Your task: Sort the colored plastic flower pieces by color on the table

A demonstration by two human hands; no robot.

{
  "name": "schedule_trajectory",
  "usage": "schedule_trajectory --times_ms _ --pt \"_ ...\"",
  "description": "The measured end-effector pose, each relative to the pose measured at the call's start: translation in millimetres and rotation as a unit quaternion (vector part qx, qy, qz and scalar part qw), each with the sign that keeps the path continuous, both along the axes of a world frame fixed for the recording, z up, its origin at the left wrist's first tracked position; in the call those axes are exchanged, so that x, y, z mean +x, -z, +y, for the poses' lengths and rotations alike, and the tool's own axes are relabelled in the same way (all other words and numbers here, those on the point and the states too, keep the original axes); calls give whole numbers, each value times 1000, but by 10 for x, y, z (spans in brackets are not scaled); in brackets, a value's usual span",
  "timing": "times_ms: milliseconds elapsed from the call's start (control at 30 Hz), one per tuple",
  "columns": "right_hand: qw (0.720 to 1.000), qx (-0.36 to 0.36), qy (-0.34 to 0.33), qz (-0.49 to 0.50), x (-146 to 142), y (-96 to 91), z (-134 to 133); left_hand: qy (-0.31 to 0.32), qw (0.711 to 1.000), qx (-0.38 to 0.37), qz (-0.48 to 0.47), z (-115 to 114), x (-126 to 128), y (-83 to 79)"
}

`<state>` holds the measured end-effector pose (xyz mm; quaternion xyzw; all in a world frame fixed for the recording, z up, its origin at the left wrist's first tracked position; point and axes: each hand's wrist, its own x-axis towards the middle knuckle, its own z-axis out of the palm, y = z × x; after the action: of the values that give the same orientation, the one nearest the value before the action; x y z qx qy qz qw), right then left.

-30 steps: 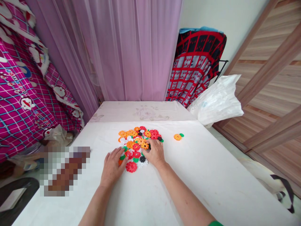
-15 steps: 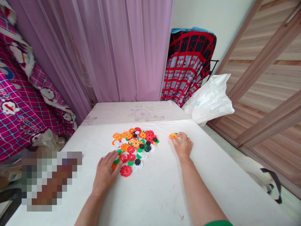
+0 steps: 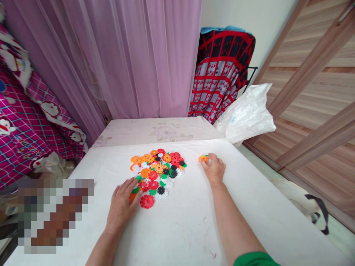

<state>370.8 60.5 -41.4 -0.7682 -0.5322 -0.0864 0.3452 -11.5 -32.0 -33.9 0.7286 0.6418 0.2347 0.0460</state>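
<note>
Notched plastic discs (image 3: 159,168) in orange, red, green, black and white lie heaped on the white-covered table (image 3: 183,221). At the heap's near left edge, my left hand (image 3: 123,199) rests with its fingers stretched out, touching discs there. An orange disc is partly covered under its thumb and fingers. Apart from the heap, to the right, my right hand (image 3: 214,168) is closed with thumb and fingertips on an orange disc (image 3: 203,158). A bit of green shows just behind that disc, partly hidden by the fingers.
A white plastic bag (image 3: 246,112) hangs at the table's far right corner. Behind the table hangs a purple curtain (image 3: 144,59), with a red and black patterned cloth (image 3: 219,70) beside it. Wooden cabinet doors (image 3: 307,103) stand on the right. A blurred patch covers something at the left.
The view has shifted slightly. Both hands stay in nearly the same places, the right still gripping the orange disc and the left still at the heap.
</note>
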Motion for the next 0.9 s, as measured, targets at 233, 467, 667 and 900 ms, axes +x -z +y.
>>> schedule_trajectory --times_ms 233,467,667,900 --pt "1000 -19 -1 -7 -10 -8 -2 -2 1000 -9 -2 -5 11 -23" --pt "999 -35 -3 0 -19 -30 -5 1 1000 -6 0 4 -1 -3" --pt "1000 6 -10 -23 -1 1 -21 -6 1000 -3 -2 22 15 -2" --pt "983 89 -149 -63 -397 -13 -103 -18 999 -27 -2 18 79 -98"
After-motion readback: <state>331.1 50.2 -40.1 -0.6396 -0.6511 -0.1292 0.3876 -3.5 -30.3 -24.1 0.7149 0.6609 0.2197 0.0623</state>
